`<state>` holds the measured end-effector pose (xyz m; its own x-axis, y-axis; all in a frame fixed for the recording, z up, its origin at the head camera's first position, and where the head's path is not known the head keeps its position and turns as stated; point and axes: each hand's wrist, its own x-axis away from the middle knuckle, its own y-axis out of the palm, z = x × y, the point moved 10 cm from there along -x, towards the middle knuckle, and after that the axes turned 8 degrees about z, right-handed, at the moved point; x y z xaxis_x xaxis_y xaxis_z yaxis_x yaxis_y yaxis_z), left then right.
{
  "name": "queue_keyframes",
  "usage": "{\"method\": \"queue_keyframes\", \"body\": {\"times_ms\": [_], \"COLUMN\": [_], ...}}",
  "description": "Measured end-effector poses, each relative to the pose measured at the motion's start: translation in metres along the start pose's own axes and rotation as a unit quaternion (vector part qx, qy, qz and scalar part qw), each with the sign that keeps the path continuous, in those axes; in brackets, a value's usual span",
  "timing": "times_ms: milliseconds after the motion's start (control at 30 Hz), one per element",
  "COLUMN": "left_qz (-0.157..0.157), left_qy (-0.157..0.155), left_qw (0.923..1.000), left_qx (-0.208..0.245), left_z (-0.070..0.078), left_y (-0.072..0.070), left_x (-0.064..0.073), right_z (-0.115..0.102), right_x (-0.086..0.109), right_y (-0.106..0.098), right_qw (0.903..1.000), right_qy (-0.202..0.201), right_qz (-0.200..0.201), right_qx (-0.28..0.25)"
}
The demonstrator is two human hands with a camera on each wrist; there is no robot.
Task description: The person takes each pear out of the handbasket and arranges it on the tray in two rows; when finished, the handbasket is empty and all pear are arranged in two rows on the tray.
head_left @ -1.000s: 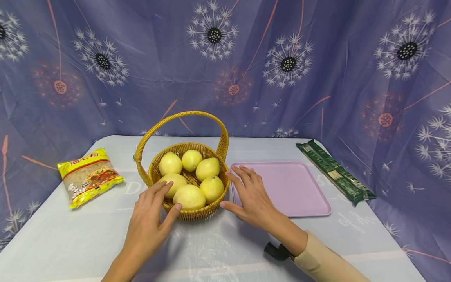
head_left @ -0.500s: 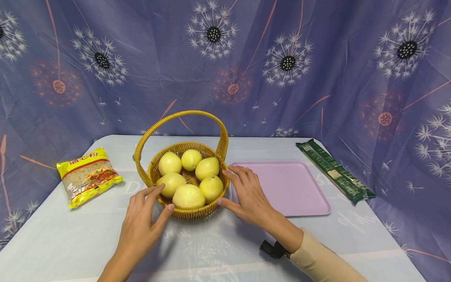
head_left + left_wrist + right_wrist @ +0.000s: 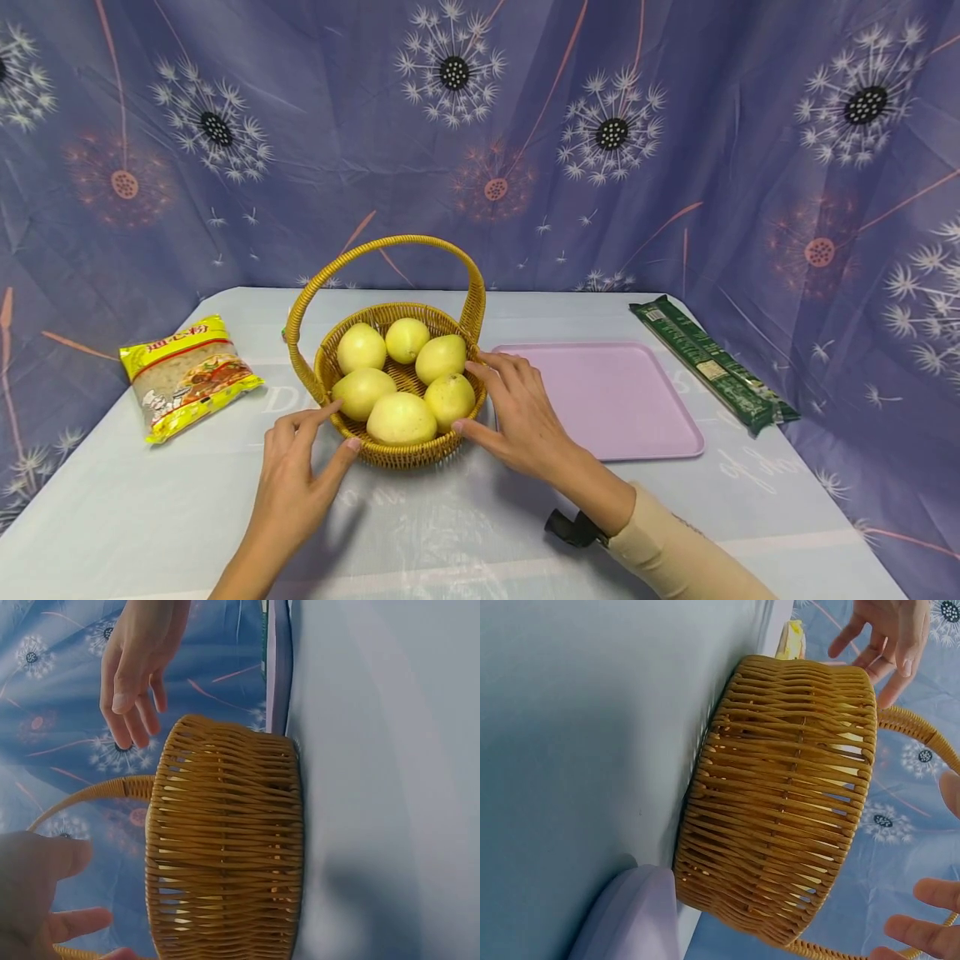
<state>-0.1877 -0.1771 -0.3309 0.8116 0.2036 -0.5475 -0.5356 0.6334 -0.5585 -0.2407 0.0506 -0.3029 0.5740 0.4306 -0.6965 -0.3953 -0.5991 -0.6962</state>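
Observation:
A golden-brown wicker basket (image 3: pixel 420 456) with a tall arched handle (image 3: pixel 405 240) stands upright on the table, holding several pale yellow-green round fruits (image 3: pixel 402 418). At its front left is my left hand (image 3: pixel 296 471), thumb and forefinger spread, with the fingertips right at the rim. My right hand (image 3: pixel 521 412) hovers at the right side, its straight fingers overlapping the rim in the head view. Both wrist views show the woven side of the basket (image 3: pixel 225 840). From the right wrist, the fingers (image 3: pixel 922 934) appear apart from the weave. Neither hand grips anything.
Right of the basket lies a flat lilac tray (image 3: pixel 615 404), its near corner close to the basket's base. A long green packet (image 3: pixel 708 362) lies beyond it. On the left rests a yellow bag of dry food (image 3: pixel 191 379). A patterned blue-purple curtain (image 3: pixel 337 125) hangs behind the table.
My left hand has drawn left and slightly down, from over the fruits to the basket's rim. The right hand has shifted a little left. The basket and fruits stay put.

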Motion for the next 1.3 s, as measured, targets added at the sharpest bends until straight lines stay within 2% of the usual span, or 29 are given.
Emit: {"method": "queue_keyframes", "body": {"times_ms": [433,600,867,1100,1300], "left_qz": [-0.027,-0.041,-0.066,-0.069,-0.069], "left_qy": [-0.068,-0.094,-0.145,-0.18,-0.208], "left_qw": [0.9971,0.9933,0.9832,0.9742,0.9614], "left_qx": [0.022,0.054,0.088,0.118,0.167], "left_z": [-0.022,-0.028,-0.037,-0.046,-0.049], "left_y": [0.006,0.009,0.016,0.02,0.024], "left_x": [0.003,0.004,0.006,0.005,0.007], "right_z": [-0.001,-0.001,-0.002,-0.006,-0.008], "right_x": [0.001,0.001,0.001,0.0,-0.001], "right_y": [0.003,0.003,0.005,0.006,0.008], "right_qw": [1.0,1.0,0.9999,0.9999,0.9998], "right_qy": [-0.002,-0.002,-0.007,-0.012,-0.019], "right_qz": [0.0,0.002,0.0,0.0,0.001], "right_qx": [0.001,0.0,0.009,0.002,0.004]}}
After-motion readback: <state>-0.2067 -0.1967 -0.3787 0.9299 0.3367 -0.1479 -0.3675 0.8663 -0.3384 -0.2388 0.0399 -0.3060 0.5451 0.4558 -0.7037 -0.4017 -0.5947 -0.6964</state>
